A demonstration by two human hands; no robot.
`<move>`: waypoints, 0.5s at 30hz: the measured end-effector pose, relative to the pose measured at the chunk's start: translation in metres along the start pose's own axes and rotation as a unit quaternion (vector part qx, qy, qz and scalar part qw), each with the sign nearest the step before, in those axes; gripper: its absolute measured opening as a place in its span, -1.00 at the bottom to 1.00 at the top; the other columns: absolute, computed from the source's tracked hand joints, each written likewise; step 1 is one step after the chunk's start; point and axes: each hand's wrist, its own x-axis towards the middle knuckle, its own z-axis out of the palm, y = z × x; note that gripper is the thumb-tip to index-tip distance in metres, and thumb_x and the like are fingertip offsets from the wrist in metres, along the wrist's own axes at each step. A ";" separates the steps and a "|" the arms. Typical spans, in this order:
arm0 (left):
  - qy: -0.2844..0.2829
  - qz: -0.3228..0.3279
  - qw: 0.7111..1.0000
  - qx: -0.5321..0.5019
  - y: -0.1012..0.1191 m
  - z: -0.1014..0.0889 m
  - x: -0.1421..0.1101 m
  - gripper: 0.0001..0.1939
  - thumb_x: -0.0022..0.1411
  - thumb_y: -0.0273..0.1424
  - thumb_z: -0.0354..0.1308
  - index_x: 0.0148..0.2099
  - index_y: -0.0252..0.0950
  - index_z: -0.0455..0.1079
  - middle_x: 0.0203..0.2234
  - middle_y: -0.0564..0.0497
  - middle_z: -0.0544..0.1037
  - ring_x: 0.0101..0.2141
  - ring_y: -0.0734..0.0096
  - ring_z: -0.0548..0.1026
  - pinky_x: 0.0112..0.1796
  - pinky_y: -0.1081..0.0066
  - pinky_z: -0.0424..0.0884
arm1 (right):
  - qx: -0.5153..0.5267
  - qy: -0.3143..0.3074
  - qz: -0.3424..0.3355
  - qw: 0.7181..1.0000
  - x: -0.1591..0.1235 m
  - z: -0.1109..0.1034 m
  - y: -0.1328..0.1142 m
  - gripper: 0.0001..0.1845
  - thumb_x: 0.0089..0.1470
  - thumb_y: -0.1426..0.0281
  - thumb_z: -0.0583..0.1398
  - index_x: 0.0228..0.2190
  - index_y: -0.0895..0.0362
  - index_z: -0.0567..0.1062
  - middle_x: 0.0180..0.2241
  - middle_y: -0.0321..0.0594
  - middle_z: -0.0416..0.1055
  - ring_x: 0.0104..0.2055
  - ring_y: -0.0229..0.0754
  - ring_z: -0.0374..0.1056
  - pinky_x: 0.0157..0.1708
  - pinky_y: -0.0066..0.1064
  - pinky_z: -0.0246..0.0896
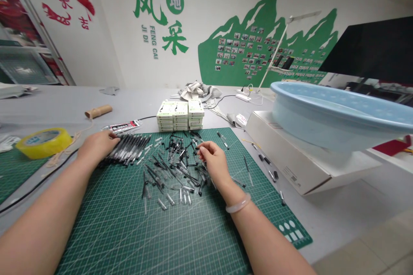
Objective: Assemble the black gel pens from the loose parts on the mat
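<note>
My left hand [97, 148] reaches to the left end of a neat row of black-and-clear gel pens [130, 148]. Its fingers are bent and pressed together at the pens; whatever they hold is hidden. At the right side of a loose pile of pen parts [161, 172], my right hand [211, 161] pinches with thumb and forefinger. What sits in that pinch is too small to name. Black caps, clear barrels and thin refills make up the pile, scattered over a green cutting mat [155, 240]. A pale bracelet circles my right wrist.
Stacked small white boxes [172, 116] stand behind the mat. Yellow tape [43, 142] and a wooden cylinder [98, 111] lie left. At right, a blue basin [338, 116] rests on a white carton [284, 154], with several loose pens [272, 176] beside it. Grey cloth [200, 91] lies farther back.
</note>
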 end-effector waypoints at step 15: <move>-0.186 0.238 0.951 -0.071 0.096 -0.045 -0.050 -0.57 0.14 -0.13 0.07 -0.07 -0.32 0.44 -0.29 -0.03 0.57 -0.29 0.27 0.46 -0.29 0.43 0.30 | -0.584 -0.088 0.059 0.805 0.007 -0.044 -0.016 -0.72 -0.05 0.21 0.25 -0.30 0.12 0.49 -0.25 -0.09 0.50 -0.22 -0.06 0.40 -0.35 -0.38 0.12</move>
